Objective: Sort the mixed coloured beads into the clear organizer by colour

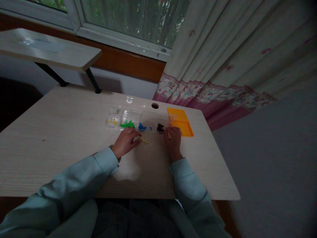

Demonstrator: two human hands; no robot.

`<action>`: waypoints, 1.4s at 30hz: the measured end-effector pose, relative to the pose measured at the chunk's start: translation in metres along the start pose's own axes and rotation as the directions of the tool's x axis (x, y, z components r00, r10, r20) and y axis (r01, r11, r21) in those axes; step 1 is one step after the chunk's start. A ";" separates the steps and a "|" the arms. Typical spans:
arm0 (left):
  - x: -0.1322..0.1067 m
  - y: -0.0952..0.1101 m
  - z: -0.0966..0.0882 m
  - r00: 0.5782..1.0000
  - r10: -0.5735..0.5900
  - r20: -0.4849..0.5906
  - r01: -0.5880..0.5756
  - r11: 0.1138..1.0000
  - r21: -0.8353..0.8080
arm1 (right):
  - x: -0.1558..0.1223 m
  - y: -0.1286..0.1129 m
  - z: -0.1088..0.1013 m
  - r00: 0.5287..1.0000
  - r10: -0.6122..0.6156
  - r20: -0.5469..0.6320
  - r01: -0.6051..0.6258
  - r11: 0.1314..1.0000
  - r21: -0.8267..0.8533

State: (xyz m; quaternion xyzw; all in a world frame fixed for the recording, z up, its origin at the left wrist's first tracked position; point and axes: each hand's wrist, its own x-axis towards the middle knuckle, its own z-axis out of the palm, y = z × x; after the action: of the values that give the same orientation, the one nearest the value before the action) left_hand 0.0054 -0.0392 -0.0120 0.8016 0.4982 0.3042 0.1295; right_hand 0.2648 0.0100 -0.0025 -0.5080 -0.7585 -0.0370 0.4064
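Observation:
A small heap of pale yellowish bits (145, 141) lies on the table in front of me. My left hand (125, 142) is at the heap's left edge, thumb and index finger apart. My right hand (173, 140) is curled, its fingertips pressed together beside the right end of a row of clear compartments; whatever they hold is hidden. From left to right the compartments contain yellow pieces (113, 121), green pieces (127, 124), blue pieces (142, 126) and dark brown pieces (160, 127). The pieces are too small to name.
An orange two-part tray (182, 119) lies just beyond my right hand. Behind the compartments is a round cable hole (155, 105) in the wooden table (74, 132). A raised shelf (56, 49) stands at the back left, and a curtain (198, 66) hangs at the back right.

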 end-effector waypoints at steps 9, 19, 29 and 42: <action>0.000 0.005 0.000 0.998 0.034 0.056 -0.037 0.997 0.066 | -0.005 -0.026 0.008 0.987 -0.103 0.123 0.083 0.985 0.154; 0.004 0.007 -0.001 0.997 0.070 0.043 -0.074 0.992 0.105 | -0.007 -0.029 0.010 0.977 -0.090 0.195 0.055 0.983 0.176; 0.009 0.005 0.005 0.985 -0.078 -0.152 0.050 0.982 -0.181 | -0.011 -0.044 0.010 0.940 -0.260 0.219 0.206 0.948 0.243; 0.007 0.012 0.006 0.987 -0.089 -0.134 0.044 0.950 -0.308 | -0.019 -0.065 0.009 0.967 -0.230 0.109 0.216 0.968 0.130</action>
State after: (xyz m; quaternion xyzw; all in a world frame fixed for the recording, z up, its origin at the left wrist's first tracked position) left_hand 0.0198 -0.0378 -0.0083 0.7303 0.4805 0.4307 0.2243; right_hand 0.2104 -0.0309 0.0023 -0.3958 -0.8354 -0.0067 0.3813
